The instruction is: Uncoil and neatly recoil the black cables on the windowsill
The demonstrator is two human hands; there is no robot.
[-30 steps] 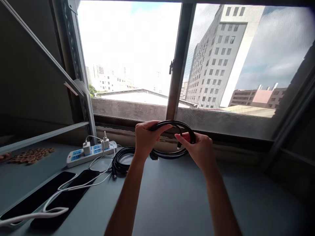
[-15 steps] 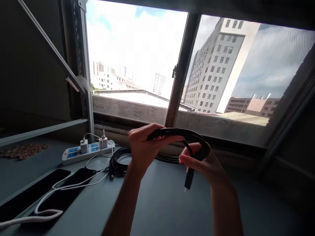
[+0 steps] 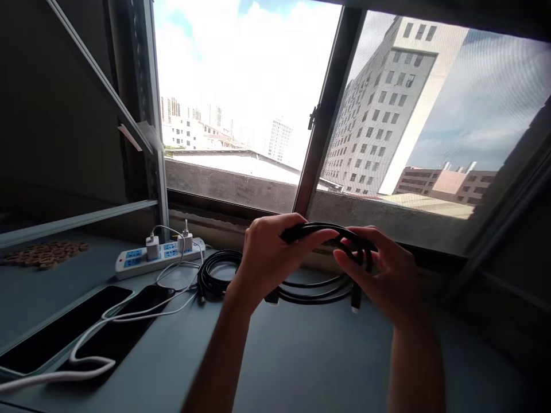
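A black cable [image 3: 316, 297], wound in loops, hangs between my two hands above the table. My left hand [image 3: 275, 246] is closed round the upper left of the coil, thumb along the top. On the coil's right side, my right hand [image 3: 379, 267] grips the strands between thumb and fingers. One dark connector with a pale tip [image 3: 355, 298] dangles below my right hand, and another connector end [image 3: 272, 297] shows under my left hand. Behind my left wrist, a second coiled black cable [image 3: 210, 275] lies on the table, partly hidden.
A white power strip [image 3: 161, 258] with two plugged-in chargers stands at the back left. White cables [image 3: 142, 314] run over two dark phones [image 3: 69, 330] on the table [image 3: 310, 367]. Small brown pieces [image 3: 45, 254] lie far left. A metal frame [image 3: 160, 189] stands before the window.
My right hand has moved up and right and regripped the coil's right side. The dangling connector now sits higher and further right. The view has shifted slightly.
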